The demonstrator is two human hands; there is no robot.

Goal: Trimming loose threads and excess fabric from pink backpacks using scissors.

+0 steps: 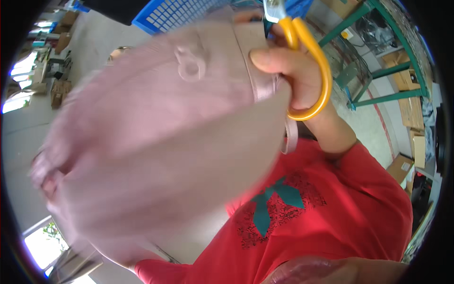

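Note:
A pale pink bag (156, 113), soft and leather-like, fills much of the view and is smeared by motion. On its upper part sits a pink ring-shaped fitting (191, 66), and a narrow pink strap end (291, 136) hangs by its right edge. My right hand (295, 71) is closed on that edge, the thumb pressed on the near face. The same hand carries scissors (324, 71) with yellow handles, one loop around the hand; their metal part points upward. At the bag's left end, my left hand (49, 185) grips the material, blurred and mostly covered by it.
Behind the bag stands a blue plastic basket (170, 15). A green metal frame table (395, 28) is at the upper right, with cardboard boxes (402, 169) below it by the wall. More boxes (59, 92) and windows line the left side.

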